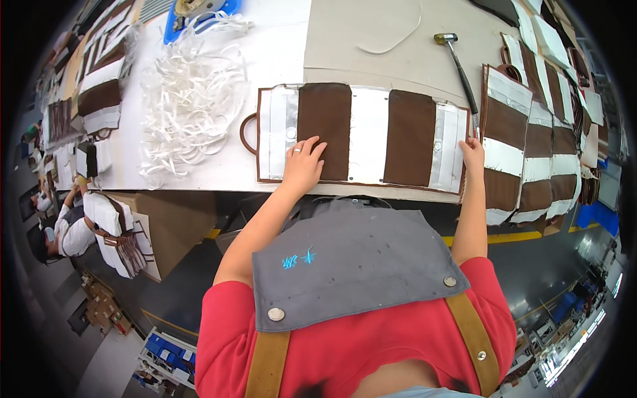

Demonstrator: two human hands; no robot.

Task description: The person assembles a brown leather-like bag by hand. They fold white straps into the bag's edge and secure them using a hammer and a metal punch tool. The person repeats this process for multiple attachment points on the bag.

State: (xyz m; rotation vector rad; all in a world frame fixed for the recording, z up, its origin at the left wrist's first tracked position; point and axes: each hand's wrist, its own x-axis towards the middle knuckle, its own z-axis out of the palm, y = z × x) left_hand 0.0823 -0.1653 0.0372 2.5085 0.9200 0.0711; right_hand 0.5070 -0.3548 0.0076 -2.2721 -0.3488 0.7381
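A brown and white striped bag panel [369, 132] lies flat at the table's front edge, with clear strips near both ends and a brown loop handle [248, 134] at its left side. My left hand [304, 162] rests on the panel's left part, fingers spread and a ring on one. At the right edge of the panel, my right hand [473, 156] is closed in a pinch. A slim, partly reddish thing shows at its fingertips, too small to name. Just above lies a hammer [456, 66] with a yellowish head and black handle, its end close to my fingers.
White ribbon scraps [192, 99] form a tangled heap on the left. Behind them sits a blue tray [199, 16]. Similar striped panels [507, 132] overlap in a stack at right. A loose white strip [398, 43] curls at the back. Another person [70, 232] works at far left.
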